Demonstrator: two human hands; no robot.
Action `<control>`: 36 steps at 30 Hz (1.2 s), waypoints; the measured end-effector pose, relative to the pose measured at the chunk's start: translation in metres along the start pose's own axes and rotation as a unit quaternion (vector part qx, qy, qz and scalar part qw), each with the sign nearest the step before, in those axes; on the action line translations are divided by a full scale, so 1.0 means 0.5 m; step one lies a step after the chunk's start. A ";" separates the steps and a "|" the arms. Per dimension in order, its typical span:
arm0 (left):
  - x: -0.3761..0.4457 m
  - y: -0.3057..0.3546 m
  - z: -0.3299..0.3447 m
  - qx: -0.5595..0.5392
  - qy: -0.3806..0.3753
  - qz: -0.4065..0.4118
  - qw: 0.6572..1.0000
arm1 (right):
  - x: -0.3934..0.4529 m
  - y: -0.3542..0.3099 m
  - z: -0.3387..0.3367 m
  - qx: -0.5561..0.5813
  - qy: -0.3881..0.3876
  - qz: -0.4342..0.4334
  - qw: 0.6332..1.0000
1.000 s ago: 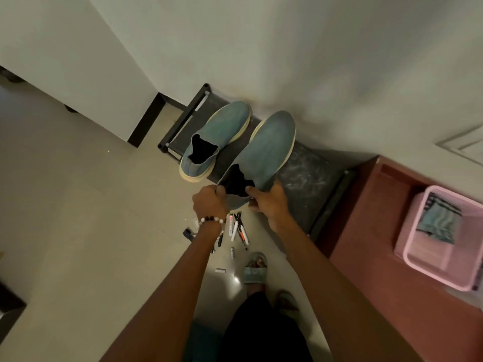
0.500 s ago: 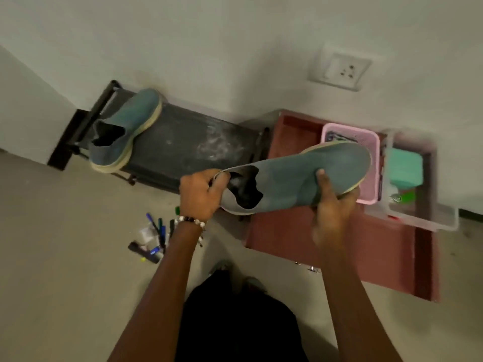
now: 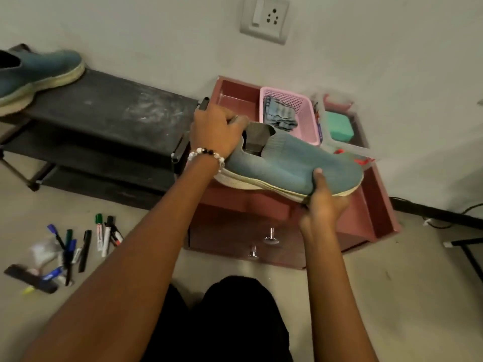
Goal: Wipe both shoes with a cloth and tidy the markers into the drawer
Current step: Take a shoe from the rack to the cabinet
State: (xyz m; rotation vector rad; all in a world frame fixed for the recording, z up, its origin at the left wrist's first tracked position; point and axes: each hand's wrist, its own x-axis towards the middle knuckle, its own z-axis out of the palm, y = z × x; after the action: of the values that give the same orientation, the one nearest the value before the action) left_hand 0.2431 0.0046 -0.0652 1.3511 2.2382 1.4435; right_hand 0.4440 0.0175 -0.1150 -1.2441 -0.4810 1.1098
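Observation:
I hold a teal slip-on shoe (image 3: pixel 290 163) sideways above the red drawer unit (image 3: pixel 376 205). My left hand (image 3: pixel 215 133) grips its heel collar and my right hand (image 3: pixel 322 202) grips its sole near the toe. The other teal shoe (image 3: pixel 39 71) rests on the black shoe rack (image 3: pixel 109 108) at the far left. A striped cloth (image 3: pixel 281 114) lies in a pink basket (image 3: pixel 304 121) on the drawer unit. Several markers (image 3: pixel 86 244) lie scattered on the floor at the lower left.
A clear plastic box (image 3: pixel 347 147) holding a green block (image 3: pixel 339 125) sits beside the pink basket. The drawer fronts carry metal knobs (image 3: pixel 271 237). A wall socket (image 3: pixel 265 18) is above. Black cables and a metal frame (image 3: pixel 467 246) lie at the right. My knees fill the bottom centre.
I have lifted the shoe off the rack and carried it right, over the red drawer unit. My view has swung right with it.

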 end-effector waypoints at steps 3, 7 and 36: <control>-0.077 0.020 -0.017 0.060 -0.010 0.008 0.998 | -0.016 -0.012 -0.050 -0.040 -0.004 0.065 0.997; -0.138 0.034 -0.036 0.090 -0.056 -0.006 0.994 | -0.025 -0.054 -0.090 -0.097 -0.013 0.102 0.990; -0.121 0.063 0.111 0.297 -0.168 0.128 0.931 | 0.018 -0.076 0.033 -0.699 -0.293 -0.214 0.616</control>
State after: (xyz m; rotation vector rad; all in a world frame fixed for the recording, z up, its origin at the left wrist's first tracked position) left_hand 0.3276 -0.0008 -0.0887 1.9437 2.4096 0.5064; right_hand 0.4497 0.0365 -0.0772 -1.8219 -2.3554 0.5291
